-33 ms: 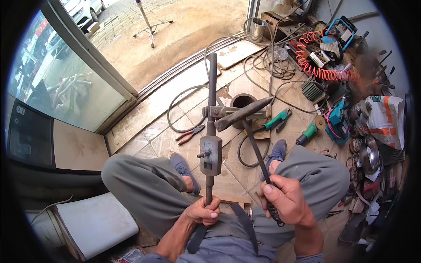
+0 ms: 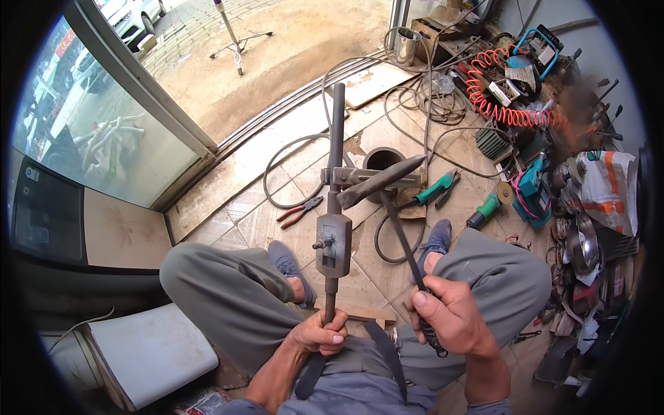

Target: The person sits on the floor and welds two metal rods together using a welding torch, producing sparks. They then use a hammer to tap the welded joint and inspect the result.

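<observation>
My left hand (image 2: 319, 334) is closed round the lower end of a tap wrench (image 2: 333, 235), a long dark steel bar with a boxy middle block and a small screw. My right hand (image 2: 448, 315) grips the coiled-spring handle of a chipping hammer (image 2: 384, 181). Its pointed steel head lies close to the bar, above the block; whether they touch I cannot tell. Behind the hammer head is a flat metal clamp-like piece (image 2: 409, 178), crossing behind or against the bar and partly hidden. Beside it stands a dark, hollow metal cylinder (image 2: 384, 158).
On the tiled floor lie red-handled pliers (image 2: 299, 212), a green welding electrode holder (image 2: 437, 189), a green angle grinder (image 2: 488, 207) and looping cables (image 2: 294, 149). Tools and an orange coiled hose (image 2: 487, 97) crowd the right side. A white-topped seat (image 2: 155, 353) stands at the left.
The top of the tap wrench has shifted very slightly to the right, and the hammer head has dipped a touch. Both hands keep their grip.
</observation>
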Demonstrator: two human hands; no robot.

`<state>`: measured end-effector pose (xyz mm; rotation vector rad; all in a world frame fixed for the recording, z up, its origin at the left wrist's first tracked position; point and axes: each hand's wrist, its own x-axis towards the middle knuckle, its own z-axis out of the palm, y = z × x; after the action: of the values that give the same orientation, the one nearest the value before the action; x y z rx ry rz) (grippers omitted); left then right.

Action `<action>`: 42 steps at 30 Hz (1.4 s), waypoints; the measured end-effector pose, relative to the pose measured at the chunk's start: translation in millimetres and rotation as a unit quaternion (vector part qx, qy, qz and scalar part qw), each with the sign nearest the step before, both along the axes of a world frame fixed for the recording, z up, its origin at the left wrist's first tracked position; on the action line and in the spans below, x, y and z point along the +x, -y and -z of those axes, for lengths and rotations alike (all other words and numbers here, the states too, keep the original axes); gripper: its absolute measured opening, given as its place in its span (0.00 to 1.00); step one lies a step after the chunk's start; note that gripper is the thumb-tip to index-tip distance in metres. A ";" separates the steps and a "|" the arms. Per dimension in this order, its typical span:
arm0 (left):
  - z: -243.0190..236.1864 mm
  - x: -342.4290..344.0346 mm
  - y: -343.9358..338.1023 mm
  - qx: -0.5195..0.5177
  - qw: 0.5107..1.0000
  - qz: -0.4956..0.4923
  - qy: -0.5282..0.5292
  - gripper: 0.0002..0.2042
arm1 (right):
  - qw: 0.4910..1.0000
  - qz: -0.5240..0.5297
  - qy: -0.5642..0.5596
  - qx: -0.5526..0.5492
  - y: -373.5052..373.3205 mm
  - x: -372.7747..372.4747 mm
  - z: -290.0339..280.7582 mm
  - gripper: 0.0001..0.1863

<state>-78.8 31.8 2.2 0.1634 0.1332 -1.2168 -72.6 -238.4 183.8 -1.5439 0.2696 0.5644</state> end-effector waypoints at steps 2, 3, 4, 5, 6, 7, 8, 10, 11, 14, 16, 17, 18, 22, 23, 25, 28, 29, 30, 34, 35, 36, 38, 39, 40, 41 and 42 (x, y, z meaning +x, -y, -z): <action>-0.9 0.8 1.0 0.012 1.000 0.015 0.015 0.18 | 0.997 -0.055 -0.002 -0.062 2.3 4.4 -0.4 0.17; -3.1 0.1 1.7 0.021 0.999 0.021 0.025 0.17 | 0.995 -0.033 0.021 -0.088 2.3 3.3 -1.8 0.17; -3.9 0.2 2.3 0.030 0.999 0.027 0.036 0.17 | 0.992 -0.012 0.044 -0.114 2.3 1.4 -4.1 0.17; -3.4 0.2 3.3 0.031 0.998 0.031 0.035 0.17 | 0.988 0.006 0.065 -0.139 2.0 -1.0 -6.1 0.17; -2.8 2.1 4.7 0.032 0.998 0.035 0.033 0.17 | 0.992 0.073 0.049 -0.089 -0.6 -3.7 -8.9 0.16; -2.0 2.3 5.4 0.034 0.998 0.040 0.032 0.17 | 0.991 0.038 0.057 -0.114 0.6 -6.0 -5.7 0.16; -3.2 3.4 6.4 0.043 0.998 0.044 0.034 0.17 | 0.988 0.007 0.066 -0.141 4.1 -8.7 -2.5 0.15; -6.9 5.3 8.1 0.062 0.996 0.053 0.039 0.17 | 0.979 -0.064 0.091 -0.170 8.1 -12.5 12.6 0.13; -7.2 4.3 7.7 0.062 0.996 0.055 0.033 0.17 | 0.980 -0.045 0.111 -0.160 6.6 -13.6 12.1 0.13; -4.6 3.2 8.9 0.047 0.997 0.057 0.008 0.17 | 0.973 0.024 0.165 -0.157 3.3 -19.5 7.2 0.12; -5.0 4.2 11.4 0.050 0.997 0.059 0.016 0.17 | 0.978 0.009 0.126 -0.166 6.8 -24.7 9.0 0.12; -5.8 5.6 10.7 0.052 0.997 0.060 0.021 0.17 | 0.980 0.002 0.107 -0.169 7.5 -25.3 10.9 0.12; -6.7 6.0 10.3 0.053 0.997 0.060 0.013 0.17 | 0.970 -0.050 0.090 -0.218 9.4 -21.8 12.2 0.12; -5.4 4.9 11.5 0.047 0.997 0.055 -0.011 0.17 | 0.971 0.046 0.141 -0.189 7.3 -29.5 14.6 0.13; -5.2 7.7 12.9 0.042 0.998 0.055 -0.009 0.17 | 0.972 0.012 0.128 -0.198 7.8 -27.1 14.6 0.13; -1.7 4.8 10.5 0.048 0.998 0.049 -0.002 0.17 | 0.970 -0.056 0.103 -0.215 10.5 -19.6 17.0 0.13; -1.0 5.8 12.0 0.040 0.998 0.043 -0.011 0.17 | 0.965 0.002 0.146 -0.220 13.1 -20.6 24.4 0.13; -1.6 6.0 13.9 0.035 0.998 0.040 -0.018 0.17 | 0.967 0.042 0.135 -0.210 12.5 -22.0 22.0 0.13; -3.7 6.5 15.0 0.043 0.998 0.040 -0.018 0.17 | 0.973 0.083 0.117 -0.180 10.0 -21.9 17.1 0.11; -1.7 6.3 12.4 0.038 0.998 0.044 -0.019 0.17 | 0.940 -0.078 0.197 -0.269 12.7 -14.0 28.1 0.09; -2.4 4.6 12.0 0.037 0.998 0.040 -0.028 0.17 | 0.949 -0.036 0.188 -0.251 10.4 -13.3 23.7 0.10; -2.7 3.3 11.3 0.035 0.998 0.036 -0.036 0.17 | 0.956 0.006 0.178 -0.231 7.1 -13.5 14.5 0.10; -3.5 6.1 13.0 0.041 0.998 0.039 -0.032 0.17 | 0.964 0.096 0.169 -0.184 2.6 -19.5 12.6 0.11; -4.0 7.1 14.9 0.043 0.998 0.042 -0.028 0.17 | 0.960 0.044 0.177 -0.213 5.5 -18.8 16.2 0.10; -2.6 4.6 15.3 0.046 0.998 0.041 -0.024 0.17 | 0.953 -0.009 0.185 -0.241 10.1 -17.3 22.2 0.10; -0.1 3.1 12.9 0.052 0.998 0.043 -0.016 0.17 | 0.942 -0.058 0.194 -0.268 12.2 -14.4 29.0 0.09; 0.6 3.6 11.7 0.057 0.997 0.045 -0.008 0.17 | 0.934 -0.095 0.183 -0.294 12.1 -9.4 33.9 0.10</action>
<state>-75.2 20.1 1.6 0.2619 0.2110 -1.3005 -82.0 -250.5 149.9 -2.2378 -0.0063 0.3435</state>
